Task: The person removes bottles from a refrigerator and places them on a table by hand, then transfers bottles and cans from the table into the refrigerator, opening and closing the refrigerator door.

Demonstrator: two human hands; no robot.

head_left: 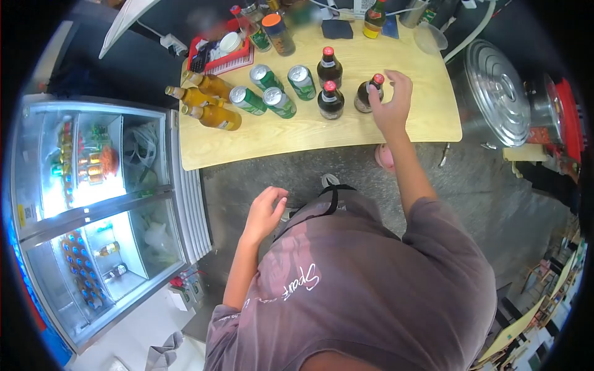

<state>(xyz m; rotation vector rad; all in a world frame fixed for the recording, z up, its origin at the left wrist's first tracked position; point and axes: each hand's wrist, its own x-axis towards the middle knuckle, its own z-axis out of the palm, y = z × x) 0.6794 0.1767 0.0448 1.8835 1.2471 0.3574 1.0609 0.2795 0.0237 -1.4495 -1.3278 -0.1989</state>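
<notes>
My right hand [394,102] is at the rightmost dark bottle with a red cap [366,99], its thumb close to the bottle's neck and its fingers spread. Two more dark red-capped bottles [330,102] stand to the left of it. Several green and silver cans [278,102] are grouped upright further left. Beside them are yellow bottles [213,116] with gold tops, at the table's left end. My left hand [267,211] hangs over the floor in front of the table, empty, with its fingers loosely apart.
The wooden table [272,139] has a red basket [226,59], an orange-lidded jar [278,37] and a green-labelled bottle [374,21] at its back. A lit glass-door fridge [93,213] stands left. Large metal pots [495,93] stand right. A pink object [384,157] is below the table edge.
</notes>
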